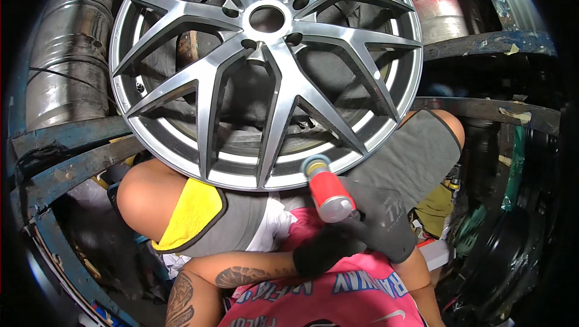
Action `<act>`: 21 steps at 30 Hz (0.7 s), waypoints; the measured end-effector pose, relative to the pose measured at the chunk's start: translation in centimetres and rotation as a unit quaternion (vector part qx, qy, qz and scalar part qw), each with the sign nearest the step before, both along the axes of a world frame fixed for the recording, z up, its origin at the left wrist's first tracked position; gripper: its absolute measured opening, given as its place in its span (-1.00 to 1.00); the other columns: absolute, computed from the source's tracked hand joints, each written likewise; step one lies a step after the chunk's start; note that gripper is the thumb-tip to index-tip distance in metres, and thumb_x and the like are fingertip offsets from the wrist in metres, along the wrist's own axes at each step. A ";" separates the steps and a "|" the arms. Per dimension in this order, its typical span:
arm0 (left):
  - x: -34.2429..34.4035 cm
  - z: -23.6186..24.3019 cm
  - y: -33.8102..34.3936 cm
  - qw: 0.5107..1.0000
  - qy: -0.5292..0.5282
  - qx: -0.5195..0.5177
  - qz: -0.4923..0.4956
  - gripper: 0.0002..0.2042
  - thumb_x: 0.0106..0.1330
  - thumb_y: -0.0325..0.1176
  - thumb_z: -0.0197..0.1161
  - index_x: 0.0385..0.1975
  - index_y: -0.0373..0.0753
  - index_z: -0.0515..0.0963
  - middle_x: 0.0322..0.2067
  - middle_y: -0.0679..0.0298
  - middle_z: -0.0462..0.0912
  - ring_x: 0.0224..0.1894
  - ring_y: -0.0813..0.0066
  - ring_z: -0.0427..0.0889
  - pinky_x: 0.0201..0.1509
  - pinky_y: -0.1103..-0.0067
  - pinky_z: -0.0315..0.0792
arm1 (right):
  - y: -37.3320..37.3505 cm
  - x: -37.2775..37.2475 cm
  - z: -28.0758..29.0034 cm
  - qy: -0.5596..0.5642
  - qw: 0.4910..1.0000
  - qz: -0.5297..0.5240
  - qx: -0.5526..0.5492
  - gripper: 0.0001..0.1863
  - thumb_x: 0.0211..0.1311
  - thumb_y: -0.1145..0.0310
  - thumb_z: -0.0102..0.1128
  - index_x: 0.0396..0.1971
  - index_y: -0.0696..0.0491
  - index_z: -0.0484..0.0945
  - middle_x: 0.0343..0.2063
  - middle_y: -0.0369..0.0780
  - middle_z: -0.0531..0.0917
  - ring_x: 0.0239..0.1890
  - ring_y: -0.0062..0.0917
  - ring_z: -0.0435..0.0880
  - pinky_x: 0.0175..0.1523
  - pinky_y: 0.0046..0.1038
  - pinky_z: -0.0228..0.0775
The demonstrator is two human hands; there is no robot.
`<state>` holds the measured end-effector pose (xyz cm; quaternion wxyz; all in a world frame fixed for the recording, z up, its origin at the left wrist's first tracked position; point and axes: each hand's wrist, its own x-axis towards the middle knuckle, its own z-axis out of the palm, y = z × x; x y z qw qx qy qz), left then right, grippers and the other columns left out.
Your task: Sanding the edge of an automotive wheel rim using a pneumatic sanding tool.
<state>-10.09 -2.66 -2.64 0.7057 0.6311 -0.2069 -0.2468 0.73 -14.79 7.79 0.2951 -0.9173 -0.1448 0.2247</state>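
A silver and black multi-spoke wheel rim [283, 80] lies face up before me, its near edge over my lap. A small red power sander [330, 191] with a silver end cap and a brass-coloured neck sits at that edge. Its round pad [316, 163] meets the lip of the rim. My right hand [383, 215], in a grey and black glove, is closed round the sander, with the handle mostly hidden. Below it my left hand [329, 250], in a black glove, is drawn in against the right glove. Its fingers look closed, but what they hold is hidden.
Worn metal drums [69, 68] stand at the left, and another drum [437, 7] at the back right. Chipped blue metal bars [78, 140] run along both sides. A yellow cloth with a dark edge [193, 215] covers part of my left thigh. Black wheels [500, 260] stand at the right.
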 end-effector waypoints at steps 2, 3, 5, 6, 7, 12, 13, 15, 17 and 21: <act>-0.7 1.3 0.9 0.943 0.318 -0.094 0.016 -0.80 0.26 -0.46 0.28 -0.14 -0.32 0.57 -0.23 0.09 0.61 -0.17 0.21 0.64 -0.07 0.44 0.54 | 0.3 0.4 -1.1 0.037 0.994 0.039 0.092 -0.39 0.15 0.04 0.36 0.14 0.06 0.54 -0.21 -0.04 0.72 -0.25 -0.16 0.74 -0.17 -0.26 0.55; -0.7 1.1 1.3 0.943 0.318 -0.091 0.017 -0.80 0.26 -0.46 0.28 -0.14 -0.32 0.57 -0.23 0.09 0.61 -0.17 0.21 0.64 -0.07 0.44 0.54 | 0.7 0.8 -1.3 0.038 0.994 0.039 0.095 -0.39 0.15 0.04 0.36 0.14 0.06 0.54 -0.21 -0.04 0.72 -0.25 -0.16 0.74 -0.17 -0.26 0.55; -0.6 0.6 1.8 0.997 0.070 0.003 0.037 -0.80 0.27 -0.46 0.26 -0.13 -0.31 0.58 -0.22 0.08 0.60 -0.15 0.18 0.63 -0.05 0.37 0.53 | 1.5 1.6 -1.4 0.014 0.990 0.108 0.084 -0.38 0.13 0.08 0.38 0.15 0.07 0.53 -0.19 -0.03 0.72 -0.23 -0.15 0.73 -0.13 -0.26 0.55; -0.1 0.7 1.7 0.997 0.070 0.004 0.041 -0.80 0.27 -0.46 0.26 -0.13 -0.31 0.58 -0.22 0.08 0.60 -0.15 0.18 0.63 -0.05 0.37 0.53 | 1.4 1.5 -1.3 0.015 0.990 0.112 0.086 -0.38 0.13 0.08 0.38 0.15 0.07 0.53 -0.19 -0.03 0.72 -0.23 -0.15 0.73 -0.13 -0.26 0.55; 0.6 0.9 1.5 0.998 -0.023 0.028 0.060 -0.80 0.28 -0.46 0.24 -0.12 -0.31 0.58 -0.22 0.06 0.60 -0.15 0.15 0.63 -0.03 0.33 0.52 | 1.1 1.3 -1.2 -0.005 0.993 0.095 0.077 -0.40 0.13 0.09 0.39 0.13 0.07 0.55 -0.19 -0.03 0.72 -0.23 -0.15 0.73 -0.14 -0.26 0.55; 0.1 0.7 0.7 0.986 0.162 -0.041 -0.021 -0.77 0.28 -0.44 0.25 -0.08 -0.28 0.58 -0.22 0.03 0.60 -0.11 0.10 0.61 0.01 0.32 0.47 | 1.5 1.3 1.0 0.058 0.998 0.028 -0.013 -0.45 0.13 0.09 0.40 0.07 0.08 0.60 -0.22 -0.02 0.72 -0.26 -0.15 0.73 -0.16 -0.24 0.53; 0.4 0.8 0.1 0.998 -0.007 0.000 0.070 -0.79 0.30 -0.43 0.24 -0.09 -0.28 0.58 -0.24 0.08 0.61 -0.13 0.18 0.61 -0.01 0.37 0.47 | 1.9 1.4 0.8 0.047 0.998 0.026 0.025 -0.46 0.13 0.09 0.39 0.06 0.08 0.61 -0.23 -0.01 0.72 -0.28 -0.15 0.73 -0.17 -0.23 0.53; 1.1 1.1 0.3 0.970 -0.175 0.044 0.162 -0.80 0.31 -0.43 0.24 -0.09 -0.28 0.57 -0.26 0.13 0.62 -0.16 0.26 0.62 -0.03 0.43 0.48 | 2.1 1.6 0.8 0.037 0.997 0.028 0.063 -0.47 0.14 0.08 0.39 0.04 0.08 0.62 -0.24 -0.01 0.72 -0.29 -0.16 0.73 -0.18 -0.23 0.52; 2.2 3.0 1.9 0.905 0.354 -0.231 0.037 -0.83 0.36 -0.44 0.21 -0.10 -0.29 0.55 -0.26 0.25 0.60 -0.19 0.45 0.59 -0.06 0.51 0.47 | 2.1 1.7 1.2 0.046 0.998 0.020 0.035 -0.47 0.15 0.08 0.37 0.05 0.08 0.62 -0.24 0.00 0.72 -0.29 -0.15 0.72 -0.18 -0.23 0.52; 2.6 3.8 2.3 0.878 0.398 -0.257 0.069 -0.86 0.39 -0.45 0.18 -0.11 -0.30 0.52 -0.26 0.31 0.57 -0.18 0.55 0.54 -0.07 0.53 0.47 | 3.0 2.3 1.2 0.067 0.997 0.024 0.024 -0.47 0.15 0.08 0.37 0.04 0.09 0.62 -0.26 -0.01 0.72 -0.31 -0.15 0.72 -0.20 -0.23 0.52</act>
